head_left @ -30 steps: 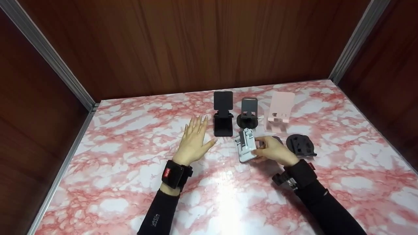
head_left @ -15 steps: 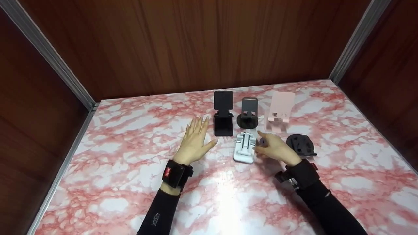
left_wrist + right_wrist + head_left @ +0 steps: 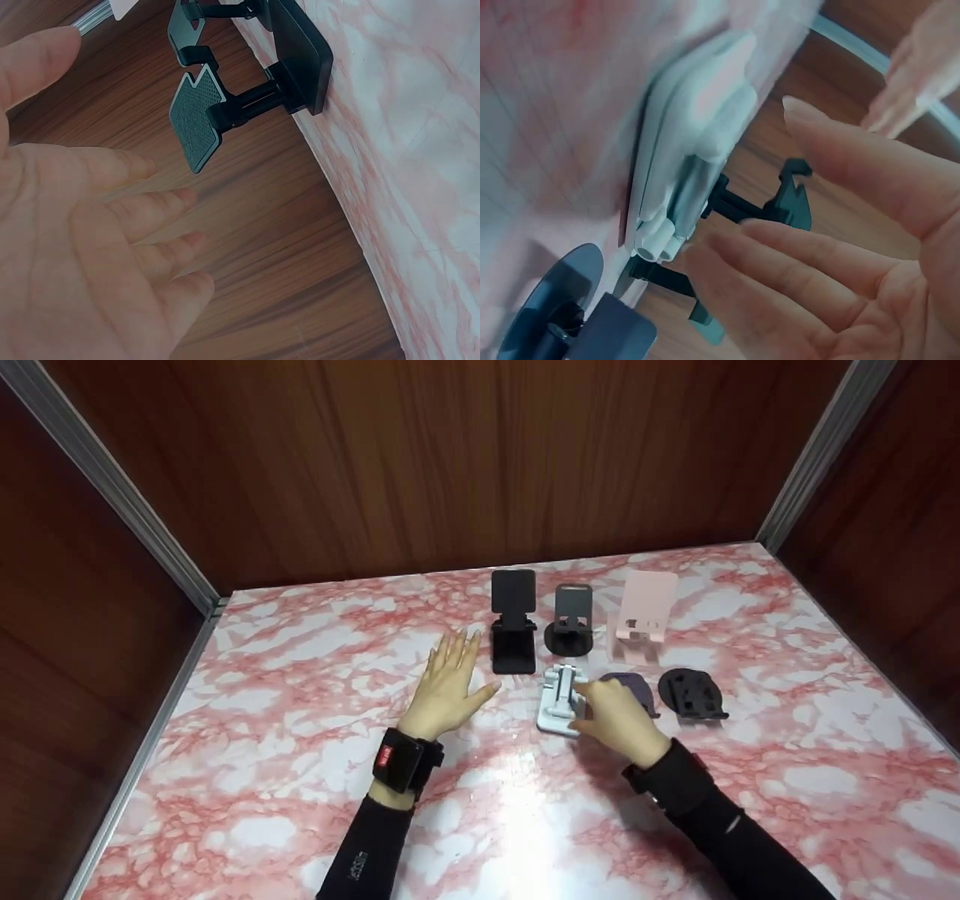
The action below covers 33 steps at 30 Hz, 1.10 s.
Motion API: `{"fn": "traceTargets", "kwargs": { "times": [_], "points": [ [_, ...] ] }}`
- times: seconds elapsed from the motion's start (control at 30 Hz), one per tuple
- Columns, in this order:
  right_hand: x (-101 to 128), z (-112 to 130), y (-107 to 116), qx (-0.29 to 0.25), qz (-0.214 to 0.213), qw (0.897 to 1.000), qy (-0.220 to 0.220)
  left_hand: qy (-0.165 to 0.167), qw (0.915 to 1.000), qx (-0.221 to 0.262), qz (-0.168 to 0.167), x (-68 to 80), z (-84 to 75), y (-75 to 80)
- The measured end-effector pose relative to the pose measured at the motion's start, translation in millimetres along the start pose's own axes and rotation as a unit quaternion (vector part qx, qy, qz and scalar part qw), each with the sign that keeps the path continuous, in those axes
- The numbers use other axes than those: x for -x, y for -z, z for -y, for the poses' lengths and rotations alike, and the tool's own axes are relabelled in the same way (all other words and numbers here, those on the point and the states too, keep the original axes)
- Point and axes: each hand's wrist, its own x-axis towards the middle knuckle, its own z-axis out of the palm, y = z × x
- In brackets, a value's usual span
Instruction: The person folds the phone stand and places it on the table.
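Note:
A white folded phone stand (image 3: 556, 714) lies flat on the marbled table. My right hand (image 3: 619, 718) is over its right edge, hiding part of it. In the right wrist view the fingers and thumb are spread beside the white stand (image 3: 694, 112), with nothing gripped between them; whether a fingertip touches its hinge I cannot tell. My left hand (image 3: 442, 690) is held with straight fingers, left of a black phone stand (image 3: 514, 594) that stands unfolded. Nothing is in the left palm (image 3: 82, 255) in the left wrist view.
Behind the white stand are a small dark round-based stand (image 3: 574, 607) and a pink unfolded stand (image 3: 646, 604). A purple folded stand (image 3: 636, 691), partly hidden by the right hand, and a dark folded stand (image 3: 694, 695) lie to the right. Wooden panels (image 3: 480, 465) enclose the table.
The right hand held the white stand tilted a second ago, then let it down flat. It drew off to the right and has come back over it. The left hand barely moved.

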Motion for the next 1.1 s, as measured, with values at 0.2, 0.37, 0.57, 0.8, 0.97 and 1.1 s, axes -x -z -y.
{"fn": "traceTargets", "kwargs": {
  "times": [0.2,0.37,0.57,0.8,0.97,1.1],
  "points": [
    [5,7,-15,0.102,-0.032,0.994,-0.004,0.001,1.0,0.002,0.0,0.2,-0.1,0.8],
    [8,8,-23,0.154,-0.077,0.985,0.029,0.003,1.0,0.003,0.003,-0.4,-0.4,1.4],
    [8,7,-26,0.166,-0.108,0.979,0.055,0.004,1.0,0.001,0.004,-1.9,1.2,1.0],
    [9,3,-24,0.171,-0.131,0.975,0.061,0.003,1.0,0.001,0.004,-0.8,1.7,1.0],
    [9,2,-23,0.168,-0.13,0.975,0.059,0.003,1.0,0.004,0.005,-0.9,2.1,1.0],
    [10,4,-21,0.159,-0.116,0.979,0.047,0.003,1.0,0.0,0.003,-1.2,3.3,0.2]
  ]
}}
